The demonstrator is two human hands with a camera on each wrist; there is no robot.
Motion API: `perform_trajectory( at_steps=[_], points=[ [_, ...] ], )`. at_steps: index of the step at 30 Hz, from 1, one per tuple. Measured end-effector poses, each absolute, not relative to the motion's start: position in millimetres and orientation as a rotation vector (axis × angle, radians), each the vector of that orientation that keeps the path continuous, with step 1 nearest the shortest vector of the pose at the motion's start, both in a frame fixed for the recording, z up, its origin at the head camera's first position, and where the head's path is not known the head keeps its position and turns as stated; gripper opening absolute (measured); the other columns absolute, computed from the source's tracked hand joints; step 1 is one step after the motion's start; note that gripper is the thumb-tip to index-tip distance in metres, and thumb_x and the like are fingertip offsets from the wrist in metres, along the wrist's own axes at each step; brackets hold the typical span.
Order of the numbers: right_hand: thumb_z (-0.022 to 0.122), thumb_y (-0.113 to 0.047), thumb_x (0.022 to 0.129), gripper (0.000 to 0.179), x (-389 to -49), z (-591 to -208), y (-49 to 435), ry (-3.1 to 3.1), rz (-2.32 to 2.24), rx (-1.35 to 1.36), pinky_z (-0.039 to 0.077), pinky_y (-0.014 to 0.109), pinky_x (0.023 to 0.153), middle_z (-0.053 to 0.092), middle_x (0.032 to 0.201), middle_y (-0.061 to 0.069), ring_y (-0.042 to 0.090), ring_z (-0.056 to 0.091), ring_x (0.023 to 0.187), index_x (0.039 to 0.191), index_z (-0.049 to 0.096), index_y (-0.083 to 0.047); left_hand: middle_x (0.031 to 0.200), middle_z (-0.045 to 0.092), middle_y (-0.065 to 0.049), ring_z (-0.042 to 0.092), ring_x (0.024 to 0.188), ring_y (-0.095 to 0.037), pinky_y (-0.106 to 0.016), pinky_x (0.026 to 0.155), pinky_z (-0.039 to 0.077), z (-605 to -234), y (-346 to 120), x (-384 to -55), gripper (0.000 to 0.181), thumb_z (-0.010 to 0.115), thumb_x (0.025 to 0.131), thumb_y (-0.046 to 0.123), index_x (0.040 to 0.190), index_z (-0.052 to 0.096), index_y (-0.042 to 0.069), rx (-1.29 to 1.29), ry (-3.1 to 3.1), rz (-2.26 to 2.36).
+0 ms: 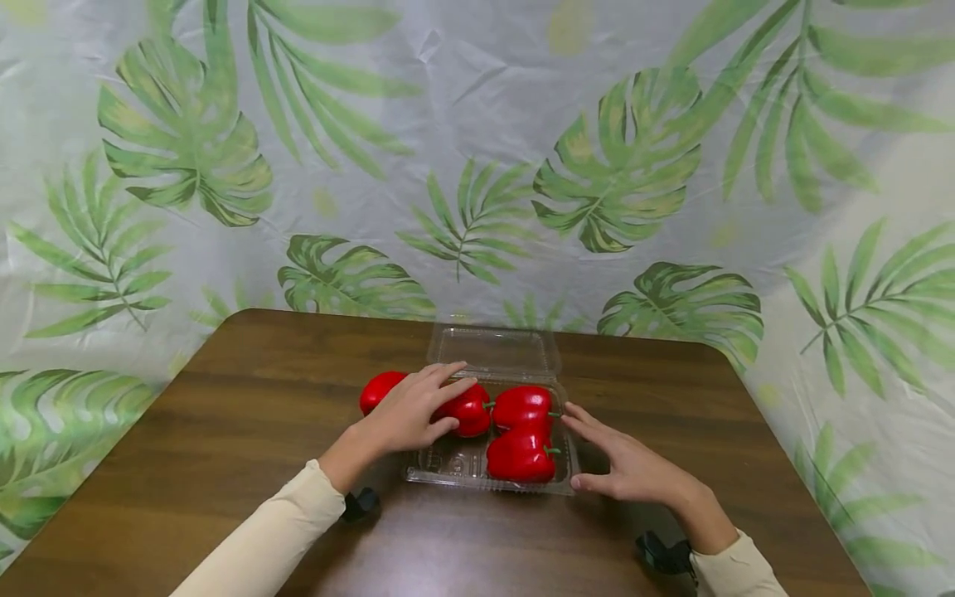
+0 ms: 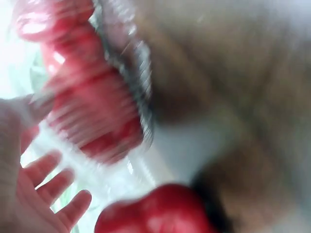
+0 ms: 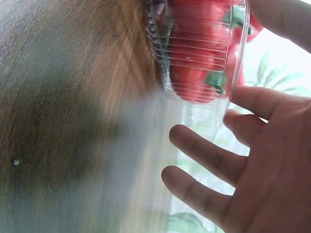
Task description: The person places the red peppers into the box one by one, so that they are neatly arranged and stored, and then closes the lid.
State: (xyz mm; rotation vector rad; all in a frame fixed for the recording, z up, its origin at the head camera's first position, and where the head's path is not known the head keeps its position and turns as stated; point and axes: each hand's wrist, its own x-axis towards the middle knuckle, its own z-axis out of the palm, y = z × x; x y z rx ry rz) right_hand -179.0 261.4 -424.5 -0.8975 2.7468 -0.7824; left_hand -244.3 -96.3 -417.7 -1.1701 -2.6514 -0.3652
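A clear plastic box (image 1: 448, 479) sits on a brown wooden table (image 1: 283, 514), its clear lid (image 1: 492, 350) folded open at the back, toward a cloth (image 1: 477, 124) printed with green leaves. Three red peppers lie in the box: one back-left pepper (image 1: 472, 412), one back-right pepper (image 1: 522, 405) and one front-right pepper (image 1: 520, 456), each with its green stem pointing right. The front-left part of the box shows its bare clear bottom. A fourth pepper (image 1: 379, 390) is beside the box on the left, partly hidden by the left hand (image 1: 418, 406). That hand reaches over the back-left pepper with its fingers spread and its thumb apart on the near side; it is open and grips nothing, though whether it touches the pepper cannot be told. The left wrist view is blurred. The right hand (image 1: 630, 464) is at the right side of the box, open too, its fingers loosely stretched, with a fingertip by the rim and the thumb next to the front-right corner. Pale sleeves (image 1: 272, 535) cover both forearms, and something black (image 1: 664, 554) shows under each wrist.
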Motion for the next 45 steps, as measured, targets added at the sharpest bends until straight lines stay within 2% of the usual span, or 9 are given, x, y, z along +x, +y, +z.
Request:
perform_trajectory(
  at_steps=[11, 15, 20, 29, 39, 45],
  points=[
    [0.068, -0.047, 0.09, 0.084, -179.1, -421.8, 257.7, 2.72, -0.783, -0.888, 0.041, 0.066, 0.105, 0.022, 0.164, 0.02, 0.046, 0.038, 0.143, 0.154, 0.034, -0.005, 0.147, 0.052, -0.016, 0.051, 0.132, -0.038, -0.057, 0.103, 0.047, -385.9, -157.5, -251.1, 0.054, 0.074, 0.086, 0.017, 0.137, 0.059, 0.009, -0.949, -2.481, -0.457],
    [0.068, -0.046, 0.09, 0.083, -177.5, -423.9, 259.7, 2.727, -0.784, -0.875, 0.041, 0.066, 0.105, 0.022, 0.164, 0.02, 0.045, 0.038, 0.143, 0.153, 0.034, -0.004, 0.146, 0.052, -0.016, 0.05, 0.133, -0.037, -0.056, 0.105, 0.046, -387.3, -178.7, -251.4, 0.05, 0.073, 0.088, 0.015, 0.136, 0.059, 0.008, -0.888, -2.478, -0.529],
    [0.068, -0.046, 0.089, 0.083, -176.9, -424.4, 261.3, 2.728, -0.788, -0.867, 0.042, 0.066, 0.105, 0.022, 0.164, 0.02, 0.046, 0.039, 0.143, 0.153, 0.034, -0.005, 0.14, 0.057, -0.017, 0.053, 0.127, -0.038, -0.055, 0.101, 0.048, -398.3, -194.9, -250.1, 0.047, 0.073, 0.085, 0.005, 0.131, 0.063, 0.006, -0.864, -2.458, -0.554],
    [0.068, -0.046, 0.09, 0.084, -176.8, -422.5, 260.7, 2.705, -0.788, -0.854, 0.041, 0.068, 0.104, 0.019, 0.165, 0.02, 0.048, 0.037, 0.143, 0.155, 0.032, -0.006, 0.135, 0.061, -0.019, 0.057, 0.123, -0.038, -0.053, 0.098, 0.051, -412.0, -192.9, -247.6, 0.04, 0.073, 0.083, -0.001, 0.122, 0.068, 0.004, -0.976, -2.412, -0.583],
    [0.068, -0.047, 0.09, 0.084, -176.6, -422.1, 260.5, 2.697, -0.782, -0.867, 0.041, 0.068, 0.104, 0.02, 0.165, 0.019, 0.047, 0.038, 0.143, 0.155, 0.033, -0.007, 0.136, 0.061, -0.017, 0.062, 0.121, -0.032, -0.044, 0.091, 0.056, -413.4, -180.1, -243.1, 0.031, 0.059, 0.087, -0.009, 0.113, 0.071, 0.004, -1.175, -2.597, -0.69],
    [0.067, -0.05, 0.089, 0.085, -178.2, -421.0, 261.0, 2.717, -0.771, -0.865, 0.042, 0.067, 0.104, 0.021, 0.165, 0.018, 0.046, 0.039, 0.143, 0.154, 0.033, -0.007, 0.13, 0.066, -0.015, 0.064, 0.119, -0.032, -0.046, 0.097, 0.054, -413.3, -178.2, -244.2, 0.028, 0.063, 0.086, -0.009, 0.109, 0.072, 0.003, -1.18, -2.622, -0.62]
  ],
)
